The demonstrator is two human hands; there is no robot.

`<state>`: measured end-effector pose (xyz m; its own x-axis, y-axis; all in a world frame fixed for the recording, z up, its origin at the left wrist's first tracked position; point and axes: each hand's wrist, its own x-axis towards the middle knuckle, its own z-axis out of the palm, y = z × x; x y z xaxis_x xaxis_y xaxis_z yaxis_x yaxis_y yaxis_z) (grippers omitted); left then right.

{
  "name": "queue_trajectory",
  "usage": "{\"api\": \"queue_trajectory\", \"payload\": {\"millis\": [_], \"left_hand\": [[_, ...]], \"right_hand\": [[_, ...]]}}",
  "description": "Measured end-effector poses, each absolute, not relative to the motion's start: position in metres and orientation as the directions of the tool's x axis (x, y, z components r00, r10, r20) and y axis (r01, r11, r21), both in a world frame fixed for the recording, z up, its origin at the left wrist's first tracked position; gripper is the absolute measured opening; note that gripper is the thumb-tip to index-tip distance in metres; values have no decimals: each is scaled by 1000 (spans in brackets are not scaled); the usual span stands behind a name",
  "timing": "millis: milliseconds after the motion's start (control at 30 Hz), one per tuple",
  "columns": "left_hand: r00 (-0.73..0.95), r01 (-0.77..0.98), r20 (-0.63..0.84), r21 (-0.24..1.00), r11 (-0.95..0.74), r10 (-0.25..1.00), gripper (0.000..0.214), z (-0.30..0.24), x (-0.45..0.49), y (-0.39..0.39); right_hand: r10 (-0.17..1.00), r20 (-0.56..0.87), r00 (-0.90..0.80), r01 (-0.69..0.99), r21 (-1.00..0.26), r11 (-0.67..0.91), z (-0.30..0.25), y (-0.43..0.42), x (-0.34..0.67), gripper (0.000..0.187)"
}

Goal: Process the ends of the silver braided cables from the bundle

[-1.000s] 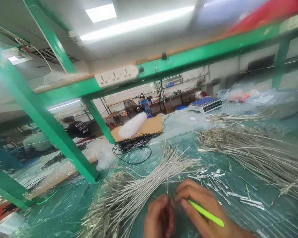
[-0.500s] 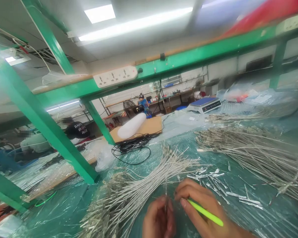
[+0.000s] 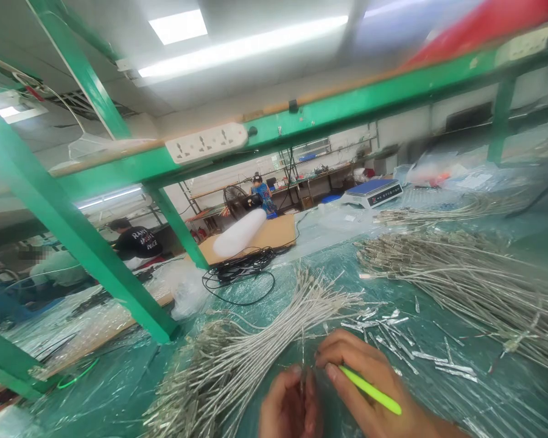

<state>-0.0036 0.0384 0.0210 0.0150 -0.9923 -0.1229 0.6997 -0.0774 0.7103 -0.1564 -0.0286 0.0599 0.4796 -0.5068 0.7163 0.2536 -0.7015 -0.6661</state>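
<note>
At the bottom centre, my left hand (image 3: pixel 278 404) pinches a thin silvery cable (image 3: pixel 302 350) that stands up between thumb and fingers. Just to its right, my right hand (image 3: pixel 379 371) is closed around a bright yellow-green, pen-shaped tool (image 3: pixel 369 389); its working tip is hidden by the fingers. The fingertips of both hands are close together, near the cable. Left of and behind them lies a fanned bundle of pale braided cables (image 3: pixel 265 340). Shiny strips of foil (image 3: pixel 393 340) are scattered beyond my right hand.
A larger cable pile (image 3: pixel 461 274) covers the right side of the green table covering (image 3: pixel 114 395). Farther back are a coiled black cable (image 3: pixel 246 261), a white roll (image 3: pixel 240 233) and a weighing scale (image 3: pixel 374 191). A green post (image 3: pixel 95 237) rises at left. People sit in the background.
The view has shifted slightly, so everything appears a little farther left. Both hands keep nearly the same pose and grip, with my right fingertips still beside the cable.
</note>
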Motion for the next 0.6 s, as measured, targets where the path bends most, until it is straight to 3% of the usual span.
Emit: {"api": "queue_trajectory", "payload": {"millis": [267,600], "left_hand": [[-9,717,-115,691,-87,-993,32,22,-2,38],[-2,730,-124,678,-86,-992,32,24,-2,40]], "right_hand": [[-523,729,443,202,-649,-734,56,-30,-153,22],[-453,768,452,82,-541,-837,44,-33,-151,28]]}}
